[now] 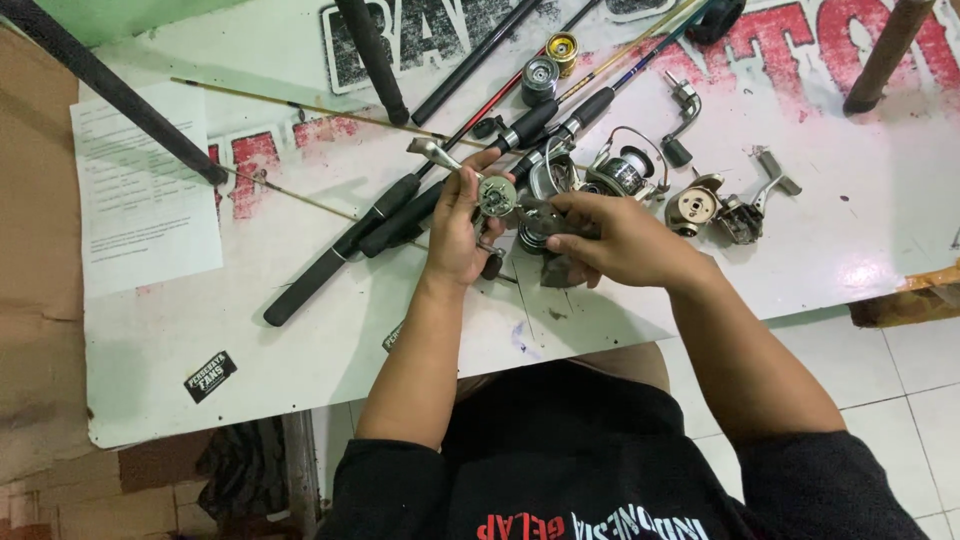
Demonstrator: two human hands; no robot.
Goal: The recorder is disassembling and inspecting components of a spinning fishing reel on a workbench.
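At a white table [300,330] we hold an opened reel [497,195] above its middle: our left hand [455,225] is closed round the reel body, thumb and fingers clamped on it with the crank handle [432,152] sticking out toward 10 o'clock, while our right hand [620,240] pinches a dark part [545,215] against the reel's 3 o'clock side. By our judgement the job stands midway (the reel's inner plate lies bare, and we cannot tell whether the dark part is going on or coming off). Loose pieces wait on the table: a second reel [625,172] at 2 o'clock of our hands, a round side cover [692,207] and a bail piece [765,195] at 3 o'clock, two spools [548,65] at 12. Several rods [400,215] run slantwise from 7 toward 1 o'clock, beside a printed sheet [145,200] at 9. The table is scuffed, painted with worn red and black lettering; pale floor tiles [900,380] show at 4 o'clock, brown cardboard [35,250] at the far left.
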